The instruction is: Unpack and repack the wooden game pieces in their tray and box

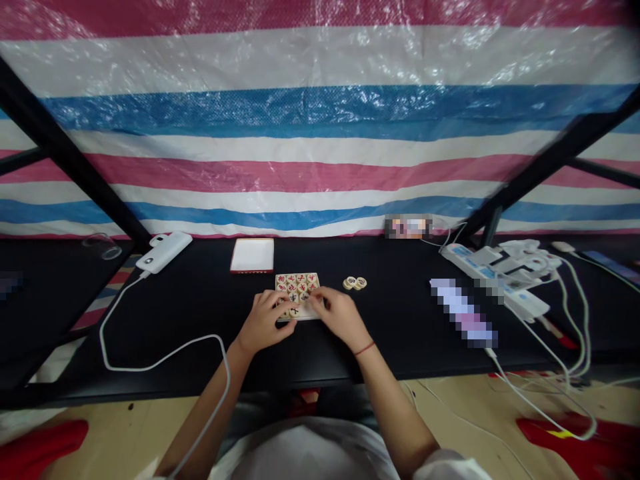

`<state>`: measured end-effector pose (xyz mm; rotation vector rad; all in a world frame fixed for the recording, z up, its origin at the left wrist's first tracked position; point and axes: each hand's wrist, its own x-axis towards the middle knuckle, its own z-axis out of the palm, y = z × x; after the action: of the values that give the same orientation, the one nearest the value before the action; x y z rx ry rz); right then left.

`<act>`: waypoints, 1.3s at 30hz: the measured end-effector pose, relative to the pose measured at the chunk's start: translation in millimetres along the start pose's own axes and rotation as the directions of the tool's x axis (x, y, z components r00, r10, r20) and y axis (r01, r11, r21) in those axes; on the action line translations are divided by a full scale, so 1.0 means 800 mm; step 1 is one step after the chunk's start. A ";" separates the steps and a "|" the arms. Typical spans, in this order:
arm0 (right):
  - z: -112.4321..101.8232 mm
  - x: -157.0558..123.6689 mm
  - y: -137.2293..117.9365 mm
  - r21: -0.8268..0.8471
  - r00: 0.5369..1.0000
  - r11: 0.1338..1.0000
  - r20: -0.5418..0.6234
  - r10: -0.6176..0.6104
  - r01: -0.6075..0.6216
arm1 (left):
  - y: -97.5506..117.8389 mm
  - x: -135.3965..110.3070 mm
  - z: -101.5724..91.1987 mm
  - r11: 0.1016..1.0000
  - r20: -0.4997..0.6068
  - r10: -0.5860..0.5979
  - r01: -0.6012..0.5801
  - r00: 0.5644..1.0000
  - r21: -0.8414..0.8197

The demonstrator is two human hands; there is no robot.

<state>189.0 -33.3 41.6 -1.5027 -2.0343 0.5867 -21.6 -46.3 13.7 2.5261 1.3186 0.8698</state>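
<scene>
Striped sheet (315,113) (glossy), power strip (461,259)

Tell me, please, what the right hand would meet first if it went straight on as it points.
The right hand would probably meet the round pieces in the tray first; exact depth is unclear.

A glossy striped sheet (315,110) hangs behind the black table (310,353), above a tan floor (460,417).

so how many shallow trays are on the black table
2. One tray, white inside, lies farther back to the left; the other tray holds round game pieces, partly beneath the left hand and right hand.
</scene>
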 end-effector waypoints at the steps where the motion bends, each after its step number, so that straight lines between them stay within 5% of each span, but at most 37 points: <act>1: -0.007 0.003 0.011 -0.048 0.996 0.998 -0.078 0.031 -0.035 | 0.001 0.000 0.001 1.000 -0.009 0.000 0.000 1.000 0.002; 4: -0.028 0.015 0.045 -0.251 0.971 0.951 -0.197 0.134 -0.182 | 0.002 0.002 0.004 1.000 -0.033 -0.010 0.010 0.999 0.005; 8: -0.040 0.028 0.081 -0.418 0.969 0.876 -0.050 0.242 -0.240 | 0.001 0.004 0.007 1.000 -0.044 -0.008 0.008 0.999 -0.002; 12: -0.038 0.029 0.090 -0.442 0.977 0.874 -0.025 0.213 -0.202 | -0.002 0.009 0.009 1.000 -0.055 -0.022 0.023 0.998 0.006; 17: -0.025 0.018 0.056 -0.096 0.996 0.992 -0.038 0.076 -0.080 | 0.000 0.025 0.015 0.998 -0.063 -0.034 0.036 0.997 0.043; 21: -0.009 0.007 0.023 0.245 0.998 0.969 0.047 0.030 -0.041 | 0.004 0.035 0.023 0.999 -0.011 0.024 -0.024 1.000 0.025; 30: -0.002 -0.003 0.031 0.448 0.988 0.882 0.014 0.155 -0.145 | 0.016 0.027 0.018 0.999 0.028 0.013 -0.012 1.000 -0.033; 39: -0.002 -0.013 0.040 0.426 0.988 0.894 -0.012 0.156 -0.136 | 0.022 0.029 0.018 0.997 0.057 0.063 -0.061 0.996 -0.038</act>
<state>215.3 -34.0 21.2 -1.3905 -1.6281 0.9767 8.8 -36.8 18.8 2.5562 1.2025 0.8182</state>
